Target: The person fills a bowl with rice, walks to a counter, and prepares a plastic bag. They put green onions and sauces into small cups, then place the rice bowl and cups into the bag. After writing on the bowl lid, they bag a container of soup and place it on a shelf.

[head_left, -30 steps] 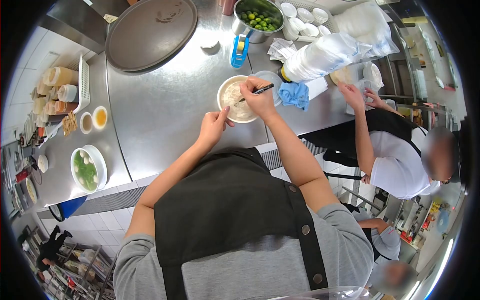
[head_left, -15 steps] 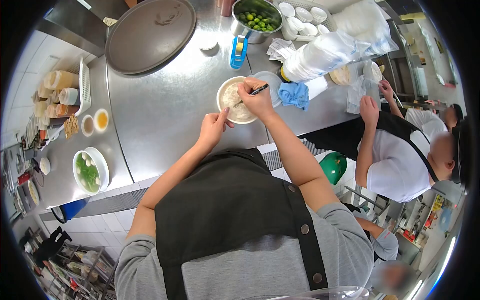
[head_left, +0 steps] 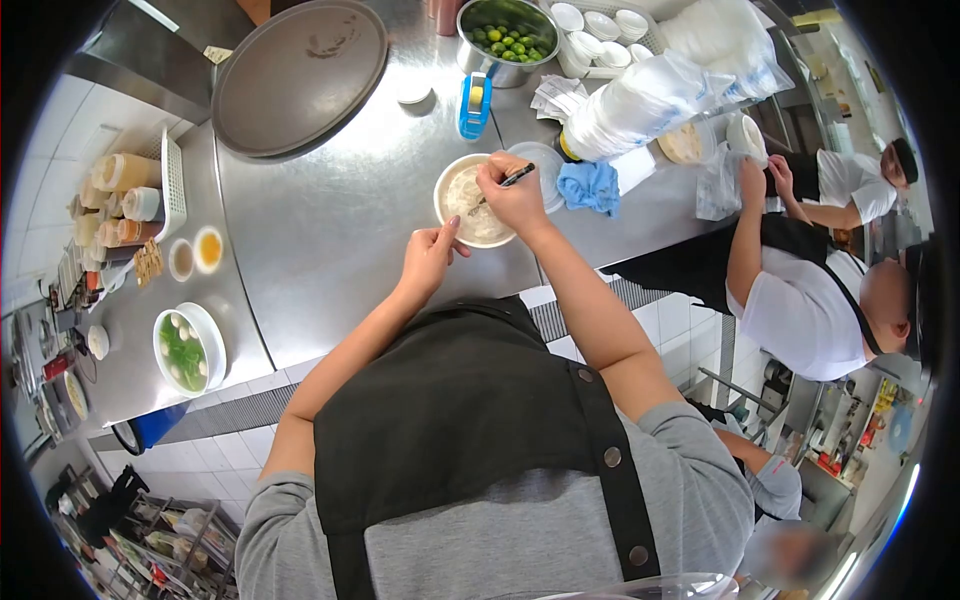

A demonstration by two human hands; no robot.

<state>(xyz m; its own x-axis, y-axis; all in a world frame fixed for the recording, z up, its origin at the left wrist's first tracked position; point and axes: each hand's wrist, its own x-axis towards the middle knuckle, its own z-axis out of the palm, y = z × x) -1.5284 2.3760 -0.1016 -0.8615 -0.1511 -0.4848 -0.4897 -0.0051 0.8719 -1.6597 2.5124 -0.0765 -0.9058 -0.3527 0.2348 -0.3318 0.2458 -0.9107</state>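
Note:
A round white bowl point(head_left: 452, 192) with pale contents stands on the steel counter in front of me; a clear lid seems to cover it. My right hand point(head_left: 512, 198) is closed around a black marker pen point(head_left: 519, 174), its tip hidden by the fingers low over the bowl's top. Dark marks show just beside those fingers. My left hand point(head_left: 432, 255) grips the bowl's near left edge, thumb on top. Partly behind my right hand lies a clear round lid point(head_left: 547, 172), with a blue cloth point(head_left: 588, 187) to its right.
Behind the bowl are a blue tape dispenser point(head_left: 475, 106), a pot of green limes point(head_left: 508, 72) and a large brown tray point(head_left: 300, 80). Bagged containers point(head_left: 640, 110) lie to the right. A bowl of green soup point(head_left: 190, 350) stands left. A co-worker point(head_left: 800, 300) handles a plastic bag at right.
Both my hands stay at the bowl, the right one with the pen barely shifted. The co-worker's hands have moved closer together by the plastic bag. My view has turned slightly.

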